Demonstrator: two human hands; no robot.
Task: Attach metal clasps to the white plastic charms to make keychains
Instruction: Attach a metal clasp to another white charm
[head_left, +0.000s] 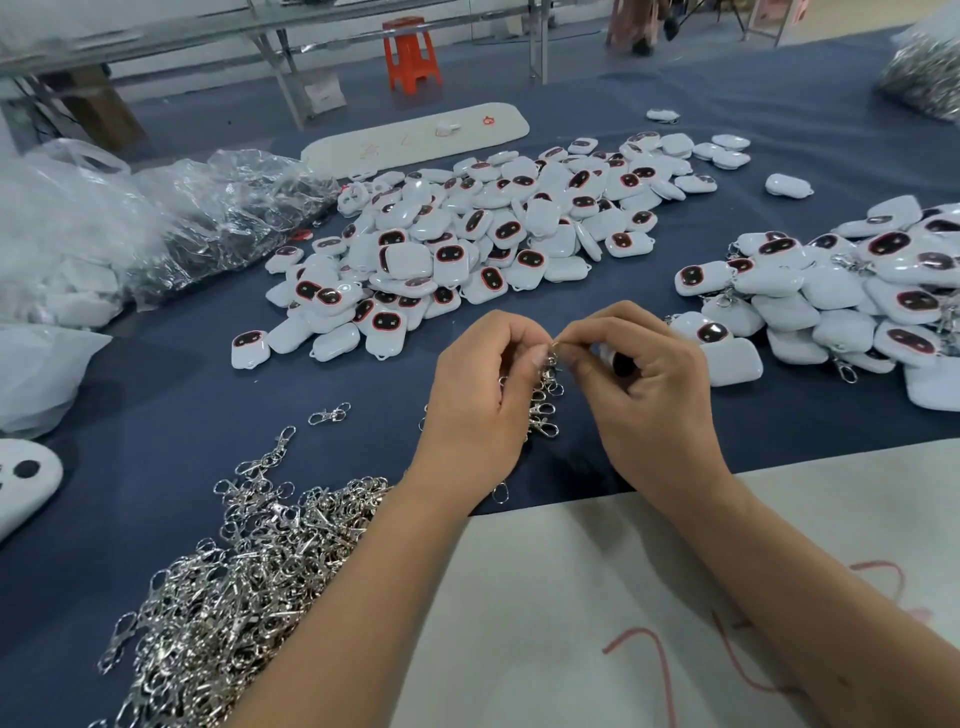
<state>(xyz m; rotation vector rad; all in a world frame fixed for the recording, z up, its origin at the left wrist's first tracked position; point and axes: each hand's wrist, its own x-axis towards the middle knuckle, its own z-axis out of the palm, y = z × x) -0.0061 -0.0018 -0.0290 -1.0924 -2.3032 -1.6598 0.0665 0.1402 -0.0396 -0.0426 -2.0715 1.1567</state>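
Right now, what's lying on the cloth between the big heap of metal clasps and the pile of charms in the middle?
In the head view, between the clasp heap and the middle charm pile, one loose clasp lies on blue cloth.

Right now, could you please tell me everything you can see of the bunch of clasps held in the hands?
The bunch of clasps is shiny silver metal: small lobster hooks with oval rings, tangled together. It hangs between the hands above the blue cloth. The left hand grips it from the side; the right hand pinches its top ring.
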